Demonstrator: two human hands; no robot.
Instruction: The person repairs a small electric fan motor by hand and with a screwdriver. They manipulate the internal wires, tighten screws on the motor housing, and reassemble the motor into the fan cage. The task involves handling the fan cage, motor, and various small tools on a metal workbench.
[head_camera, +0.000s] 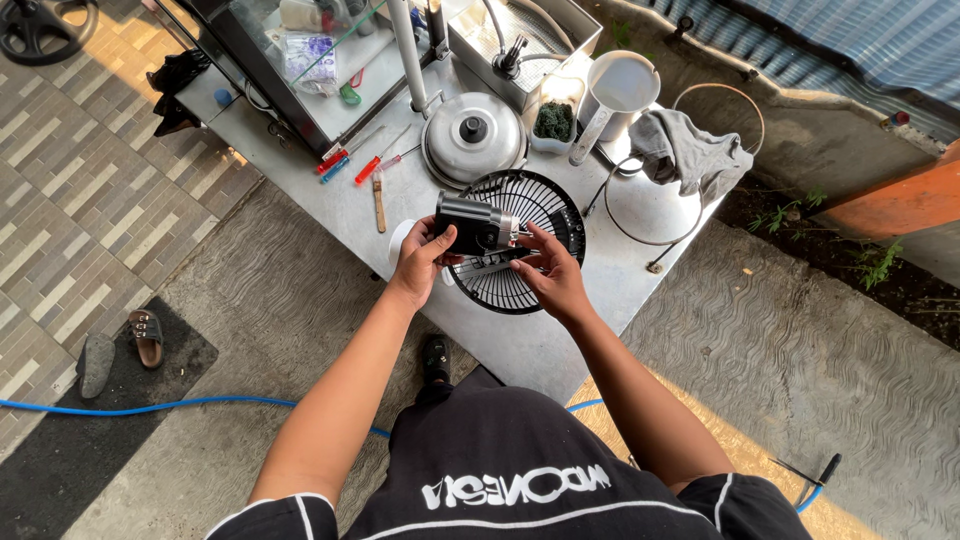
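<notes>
Gripping a black cylindrical fan motor housing (470, 224) from its rear end, the left hand (420, 262) is holding it level just above the near edge of the grey metal tabletop (520, 345). The right hand (548, 272) is closing its fingertips on the silvery front end of the motor, where the shaft sits; whether it is pinching a small part there is too fine to tell. Directly beneath both hands, a round black wire fan guard (545, 205) is lying flat near the tabletop's near edge. Beyond it, toward the middle, a domed steel pot lid with a black knob (473, 136) is resting, and left of that, red- and blue-handled screwdrivers (350, 160) are lying near the left edge. A white plastic jug (620, 90) and a crumpled grey cloth (690, 150) are sitting toward the far right corner.

Judging from this, the motor is being fitted to, or freed from, the guard; the next move seems to call for steadying the housing while working the shaft end.
</notes>
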